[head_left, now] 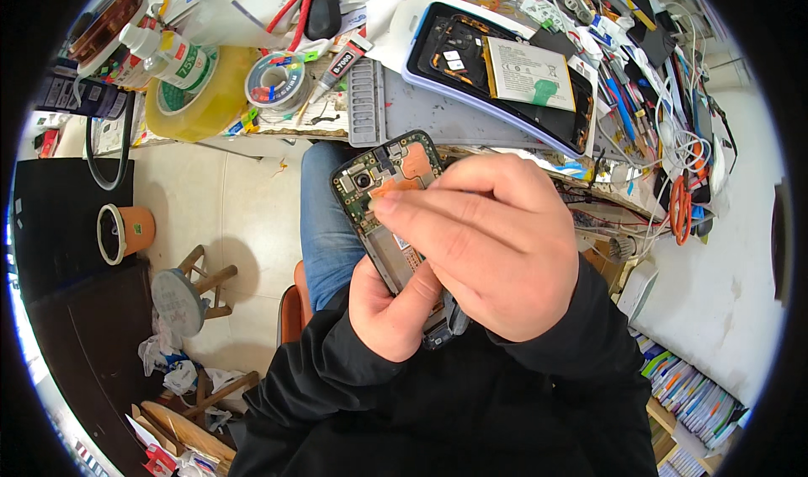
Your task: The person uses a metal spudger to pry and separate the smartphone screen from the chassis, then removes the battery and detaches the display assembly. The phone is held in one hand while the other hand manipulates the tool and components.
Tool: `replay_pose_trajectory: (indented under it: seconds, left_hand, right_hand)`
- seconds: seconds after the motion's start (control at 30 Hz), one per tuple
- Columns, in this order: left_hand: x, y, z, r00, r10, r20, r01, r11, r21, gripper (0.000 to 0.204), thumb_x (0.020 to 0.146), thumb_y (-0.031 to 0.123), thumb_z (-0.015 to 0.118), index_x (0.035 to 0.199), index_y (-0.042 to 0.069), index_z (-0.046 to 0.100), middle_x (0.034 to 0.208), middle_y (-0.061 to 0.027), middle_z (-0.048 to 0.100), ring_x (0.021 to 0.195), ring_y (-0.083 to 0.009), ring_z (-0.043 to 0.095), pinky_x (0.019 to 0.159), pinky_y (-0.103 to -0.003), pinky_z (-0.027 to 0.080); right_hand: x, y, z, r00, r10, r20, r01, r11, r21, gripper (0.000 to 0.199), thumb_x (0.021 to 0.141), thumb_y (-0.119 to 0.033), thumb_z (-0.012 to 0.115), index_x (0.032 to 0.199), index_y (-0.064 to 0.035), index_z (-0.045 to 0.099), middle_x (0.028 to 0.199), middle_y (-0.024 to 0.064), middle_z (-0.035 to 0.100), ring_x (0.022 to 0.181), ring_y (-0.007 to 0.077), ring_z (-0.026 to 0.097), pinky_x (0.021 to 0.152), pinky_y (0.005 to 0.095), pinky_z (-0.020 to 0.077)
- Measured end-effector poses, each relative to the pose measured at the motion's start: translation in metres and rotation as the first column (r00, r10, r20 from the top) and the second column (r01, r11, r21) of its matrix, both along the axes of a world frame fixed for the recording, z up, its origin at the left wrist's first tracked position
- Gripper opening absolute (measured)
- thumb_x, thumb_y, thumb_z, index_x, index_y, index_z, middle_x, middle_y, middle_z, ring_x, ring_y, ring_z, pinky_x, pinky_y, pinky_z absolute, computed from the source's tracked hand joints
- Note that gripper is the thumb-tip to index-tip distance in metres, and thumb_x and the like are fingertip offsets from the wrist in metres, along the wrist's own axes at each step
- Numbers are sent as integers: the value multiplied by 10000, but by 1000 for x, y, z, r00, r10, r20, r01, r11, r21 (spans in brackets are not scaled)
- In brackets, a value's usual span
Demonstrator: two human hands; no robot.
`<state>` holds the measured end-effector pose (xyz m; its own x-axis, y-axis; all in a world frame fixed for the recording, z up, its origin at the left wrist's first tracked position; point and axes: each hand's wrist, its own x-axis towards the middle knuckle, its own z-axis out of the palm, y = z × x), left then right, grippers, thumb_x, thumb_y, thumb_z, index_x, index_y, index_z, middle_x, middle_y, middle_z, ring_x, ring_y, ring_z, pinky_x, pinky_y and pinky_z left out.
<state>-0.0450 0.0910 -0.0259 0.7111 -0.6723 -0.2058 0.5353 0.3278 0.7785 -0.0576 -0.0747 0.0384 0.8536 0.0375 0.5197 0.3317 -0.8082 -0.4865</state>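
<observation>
An opened smartphone (380, 243) is held up before my chest, tilted, its circuit board, camera lens and orange patches bare at the upper end. My left hand (389, 310) grips its lower part, thumb across the inside. Over the phone lies my right hand (505, 245), fingertips pinched together on the board just below the camera lens (363, 180). Whatever they hold, if anything, is hidden. Beyond my hands, a phone in a light purple case (497, 111) rests on the grey mat (404, 111), and a white battery (530, 73) with green tape lies on it.
Along the bench's left stand a yellow tape roll (202, 111), a spray bottle (168, 56), a solder wire spool (276, 83) and a glue tube (341, 62). Tools and cables crowd the right, with orange-handled scissors (680, 207). A stool (178, 302) and a bin (126, 233) are lower left.
</observation>
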Motion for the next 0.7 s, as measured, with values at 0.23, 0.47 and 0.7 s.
replay_pose_trajectory:
  seconds: [0.23, 0.47, 0.7]
  left_hand:
    - [5, 1, 3, 998, -53, -39, 53, 999, -1, 245, 1057, 54, 554, 1297, 14, 591, 1120, -25, 675, 998, -97, 637, 854, -267, 511]
    - [17, -10, 3, 917, -13, -399, -112, 951, -288, 806, 1093, 661, 357, 1555, 4, 421, 1439, -129, 591, 1332, -242, 574, 1120, -396, 461]
    - [28, -11, -1, 948, -100, -302, 16, 963, -271, 1111, 939, 907, 204, 1444, -38, 499, 1298, -206, 650, 1123, -306, 681, 997, -447, 561]
  right_hand:
    - [2, 2, -8, 1000, -3, 15, 2, 998, 69, 381, 682, 13, 804, 1054, -66, 802, 973, 53, 734, 882, 266, 675, 757, 370, 562]
    - [-10, 1, -4, 994, 50, -99, -18, 953, 303, 258, 742, 45, 807, 968, -79, 789, 991, 53, 708, 982, 262, 724, 897, 444, 583]
    - [-37, -3, 14, 979, 204, 19, -204, 978, 52, 211, 752, -71, 854, 927, -157, 772, 939, -3, 689, 1008, 231, 733, 1119, 597, 471]
